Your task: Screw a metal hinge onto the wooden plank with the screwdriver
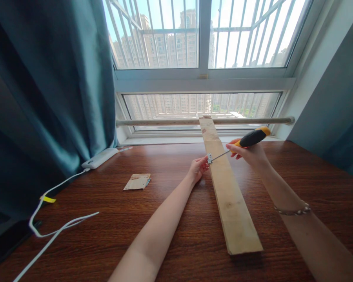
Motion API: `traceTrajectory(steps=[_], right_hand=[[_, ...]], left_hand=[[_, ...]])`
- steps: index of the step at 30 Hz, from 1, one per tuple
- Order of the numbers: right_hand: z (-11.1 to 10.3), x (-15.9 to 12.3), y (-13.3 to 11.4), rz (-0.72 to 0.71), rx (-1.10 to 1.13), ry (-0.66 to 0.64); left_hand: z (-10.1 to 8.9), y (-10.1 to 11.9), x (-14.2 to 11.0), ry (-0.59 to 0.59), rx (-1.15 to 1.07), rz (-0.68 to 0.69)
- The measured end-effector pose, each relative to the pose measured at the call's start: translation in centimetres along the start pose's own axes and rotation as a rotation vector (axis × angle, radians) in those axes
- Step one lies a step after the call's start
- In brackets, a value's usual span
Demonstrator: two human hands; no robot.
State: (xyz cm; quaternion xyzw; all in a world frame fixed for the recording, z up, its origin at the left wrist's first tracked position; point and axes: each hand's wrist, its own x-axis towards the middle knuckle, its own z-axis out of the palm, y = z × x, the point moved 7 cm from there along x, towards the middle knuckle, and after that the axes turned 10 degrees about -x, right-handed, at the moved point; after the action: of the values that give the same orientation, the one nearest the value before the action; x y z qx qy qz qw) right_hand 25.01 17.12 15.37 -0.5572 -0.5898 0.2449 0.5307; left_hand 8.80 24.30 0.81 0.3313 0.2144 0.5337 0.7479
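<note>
A long pale wooden board (231,196) lies on the brown wood-grain table (106,243), its far end reaching the window rail. At the board's left edge, a small silvery metal bracket (209,158) is pinched in the fingers of my left hand (199,169). My right hand (247,150) grips a screwdriver (253,137) with a black and yellow handle. The shaft slants down to the left over the board, and its tip meets the bracket. Whether a screw sits under the tip is too small to tell.
Left of my arm lies a piece of cardboard (137,181) with small metal bits by its edge. A white power strip (100,158) and its white cable (61,228) run along the left side, beside a blue curtain (76,78). A horizontal rail (164,122) crosses before the window.
</note>
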Motion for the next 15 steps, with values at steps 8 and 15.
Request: traceTrajectory(steps=[8, 15], right_hand=[[-0.01, -0.30, -0.19, 0.075, 0.216, 0.021], [0.21, -0.22, -0.02, 0.084, 0.232, 0.003]], left_hand=[[-0.18, -0.07, 0.18, -0.001, -0.008, 0.013], [-0.56, -0.24, 0.44, 0.019, -0.023, 0.014]])
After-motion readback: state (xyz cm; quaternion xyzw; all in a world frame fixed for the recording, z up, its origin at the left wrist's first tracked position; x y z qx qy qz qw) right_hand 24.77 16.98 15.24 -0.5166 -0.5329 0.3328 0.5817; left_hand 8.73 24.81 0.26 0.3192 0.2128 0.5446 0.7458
